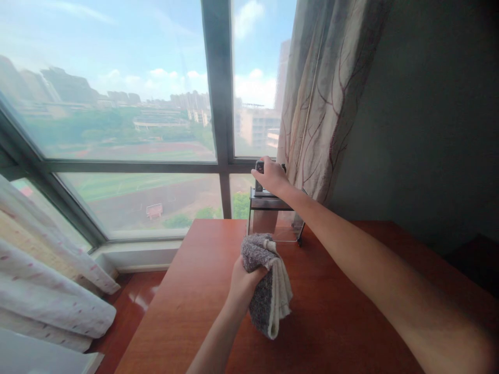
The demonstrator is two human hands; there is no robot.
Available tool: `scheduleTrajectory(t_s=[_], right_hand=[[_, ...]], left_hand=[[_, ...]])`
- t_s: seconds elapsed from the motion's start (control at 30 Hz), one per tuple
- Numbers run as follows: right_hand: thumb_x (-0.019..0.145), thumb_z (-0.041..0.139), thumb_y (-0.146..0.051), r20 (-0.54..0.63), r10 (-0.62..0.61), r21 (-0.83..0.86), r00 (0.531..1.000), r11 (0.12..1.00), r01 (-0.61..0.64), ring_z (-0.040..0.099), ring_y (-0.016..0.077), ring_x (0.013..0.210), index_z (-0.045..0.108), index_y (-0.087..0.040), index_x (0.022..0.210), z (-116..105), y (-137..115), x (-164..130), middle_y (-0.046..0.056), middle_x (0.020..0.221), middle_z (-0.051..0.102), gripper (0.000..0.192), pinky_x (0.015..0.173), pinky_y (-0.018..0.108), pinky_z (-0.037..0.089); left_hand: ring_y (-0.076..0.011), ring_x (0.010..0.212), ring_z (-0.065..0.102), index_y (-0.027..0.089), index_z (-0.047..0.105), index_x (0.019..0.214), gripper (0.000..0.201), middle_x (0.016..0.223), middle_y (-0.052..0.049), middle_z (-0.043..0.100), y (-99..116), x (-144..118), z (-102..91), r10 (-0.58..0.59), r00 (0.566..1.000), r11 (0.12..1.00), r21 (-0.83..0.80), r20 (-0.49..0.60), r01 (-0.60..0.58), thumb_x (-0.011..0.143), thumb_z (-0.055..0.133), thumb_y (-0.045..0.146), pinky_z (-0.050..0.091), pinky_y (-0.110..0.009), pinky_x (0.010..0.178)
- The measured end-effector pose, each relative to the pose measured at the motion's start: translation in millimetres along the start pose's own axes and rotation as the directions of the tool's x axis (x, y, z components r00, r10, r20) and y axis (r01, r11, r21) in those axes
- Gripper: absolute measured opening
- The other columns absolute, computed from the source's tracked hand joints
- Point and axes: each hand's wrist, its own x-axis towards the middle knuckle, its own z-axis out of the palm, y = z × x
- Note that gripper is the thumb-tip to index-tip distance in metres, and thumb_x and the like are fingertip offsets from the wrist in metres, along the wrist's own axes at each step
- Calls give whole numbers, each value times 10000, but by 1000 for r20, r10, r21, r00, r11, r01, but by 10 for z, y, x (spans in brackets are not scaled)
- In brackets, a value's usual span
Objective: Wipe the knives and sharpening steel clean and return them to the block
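Observation:
My left hand (246,278) is closed around a folded towel (268,296), fuzzy grey on one side and cream on the other. The towel hangs above the near part of the wooden table (206,291). Further off, my right hand (272,176) reaches out with its fingers wrapped round a small upright black device (259,167), whose exact kind I cannot make out. Just under that hand stands a clear-sided rack (268,203) with a dark frame, on the table's far part. The device's lower end is at the rack's top; whether it rests there is unclear.
Large windows (132,166) with dark frames stand beyond the table, overlooking a sports field. A patterned curtain (315,104) hangs behind the rack. Another pale curtain (50,291) hangs at the left, above the wooden floor (134,298). A dark wall (421,130) is on the right.

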Motion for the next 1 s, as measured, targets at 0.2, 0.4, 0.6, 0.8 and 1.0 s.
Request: scheduleTrajectory(t_s=[0.2,0.4,0.6,0.8,1.0], right_hand=[[834,493,-404,8,2,15,1000,1000,-3,634,307,966,467,-173,1210,122,12,-111,135,1027,684,442,784,377,474],[818,519,-410,-32,14,41,999,999,-12,648,303,933,492,-186,1178,130,48,-161,125,1018,690,425,751,359,485],[830,533,-415,0,-6,76,1000,997,6,665,288,917,445,-163,1257,56,38,-208,123,975,705,504,764,351,492],[854,530,-357,1,-75,196,997,978,73,699,220,781,493,-189,1213,-270,140,-191,56,883,726,398,752,311,508],[883,472,-313,-18,39,292,999,956,-32,658,121,552,526,-193,1121,-509,534,-22,14,813,721,271,574,227,500]], left_hand=[[-207,760,619,126,652,916,395,842,-66,700,-14,9,-5,-3,1000,1000,-28,3,4,586,797,287,500,-291,714],[-207,743,628,121,663,913,408,834,-68,707,-30,8,-4,-23,1000,998,-58,-20,21,563,807,273,502,-289,709],[-222,759,646,122,674,926,443,860,-76,719,2,5,-6,-60,997,995,-78,-38,57,542,825,283,504,-291,719],[-238,816,669,137,664,955,417,902,-82,722,62,-82,72,-122,988,966,-240,-93,97,598,801,305,509,-296,760],[-283,872,685,144,629,1045,465,902,-94,726,9,-65,69,-325,945,808,-532,-43,254,652,762,354,528,-359,801]])
